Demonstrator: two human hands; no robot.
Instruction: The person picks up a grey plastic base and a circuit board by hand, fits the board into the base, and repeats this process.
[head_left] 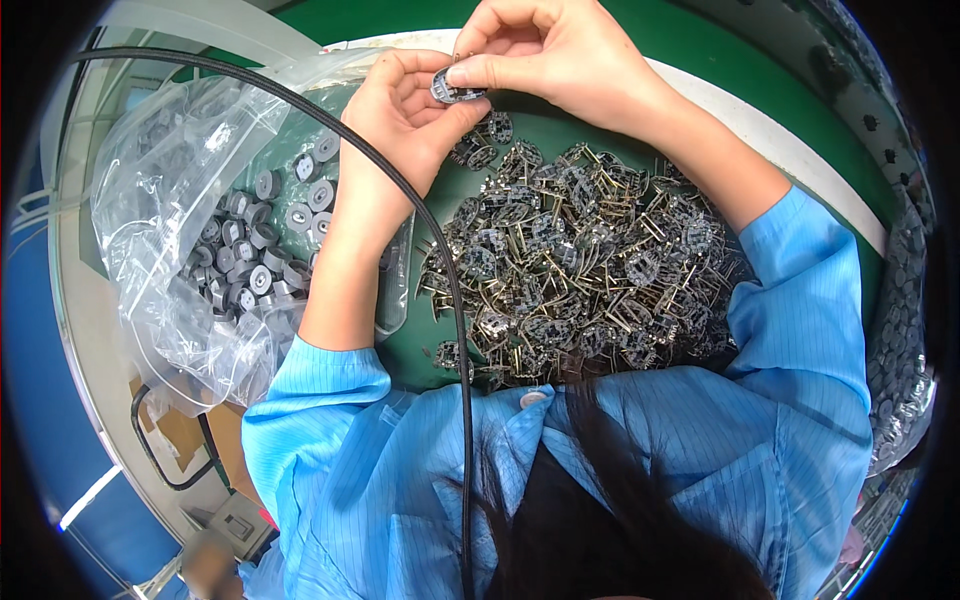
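Note:
At the far side of the green work surface, my left hand (405,115) grips a small dark circuit board (457,93) by its edge, between thumb and fingers. My right hand (545,55) meets it from the right, its thumb pressed on the board's top edge near some thin metal pins. Just below my hands lies a large heap of similar circuit boards (590,255) with long metal pins, tangled together. A couple of boards (473,152) rest at the heap's far left edge, close to my left thumb.
On the left, a clear plastic bag (150,260) lies open with several round grey caps (238,240) in and around it. A black cable (415,190) arches across the view over my left forearm. Another bag (900,350) of parts sits along the right edge.

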